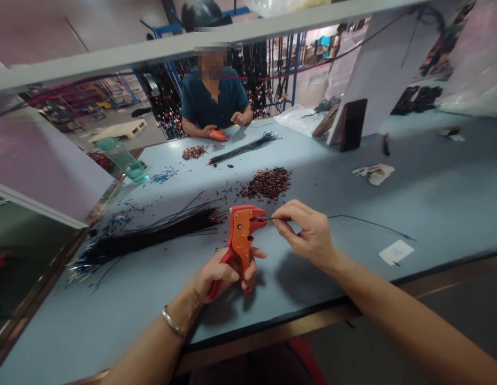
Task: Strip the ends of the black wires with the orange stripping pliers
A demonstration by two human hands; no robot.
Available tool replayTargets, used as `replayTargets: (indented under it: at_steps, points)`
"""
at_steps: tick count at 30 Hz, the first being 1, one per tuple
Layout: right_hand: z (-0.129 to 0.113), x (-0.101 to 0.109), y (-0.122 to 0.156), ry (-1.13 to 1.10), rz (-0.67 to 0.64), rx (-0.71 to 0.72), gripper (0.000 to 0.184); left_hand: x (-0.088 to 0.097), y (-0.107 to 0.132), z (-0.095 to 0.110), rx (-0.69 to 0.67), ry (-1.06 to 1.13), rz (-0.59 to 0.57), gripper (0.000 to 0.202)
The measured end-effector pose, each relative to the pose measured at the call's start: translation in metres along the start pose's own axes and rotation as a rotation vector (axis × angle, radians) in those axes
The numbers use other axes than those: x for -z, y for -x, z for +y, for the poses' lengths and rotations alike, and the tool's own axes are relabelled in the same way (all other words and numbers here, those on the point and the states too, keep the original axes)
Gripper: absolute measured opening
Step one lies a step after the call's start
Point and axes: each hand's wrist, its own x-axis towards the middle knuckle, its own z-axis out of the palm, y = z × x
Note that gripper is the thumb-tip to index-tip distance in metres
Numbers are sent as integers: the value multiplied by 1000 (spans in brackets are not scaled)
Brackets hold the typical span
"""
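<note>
My left hand (228, 272) is wrapped round the handles of a red and orange wire stripper (242, 230), its jaws pointing right. Between thumb and fingertips, my right hand (306, 230) pinches a thin black wire (364, 218). One end of this wire is at the stripper's jaws; whether they grip it I cannot tell. The other end, with a blue tip, trails out to the right above the table. Left of the stripper lies a thick bundle of black wires (152, 233), with blue and metal ends at the far left. A heap of small dark and coppery scraps (268, 183) sits behind the stripper.
Across the table (312, 283) sits a person (214, 99) holding an orange-red tool (218, 135). Near them lie a smaller wire bundle (246, 148) and scrap pile (194, 152). A green bottle (123, 160), a phone (353, 124), crumpled tissue (375, 173) and white label (396, 252) are around.
</note>
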Motion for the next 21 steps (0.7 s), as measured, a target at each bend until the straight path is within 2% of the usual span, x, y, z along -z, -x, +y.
replayTargets:
  at_steps: [9, 21]
  points:
    - [0, -3, 2, 24, -31, -7, 14, 1, 2, 0, 25, 4, -37, 59]
    - [2, -5, 4, 52, -67, 37, 13, 0, 2, 0, 26, -45, -7, 52]
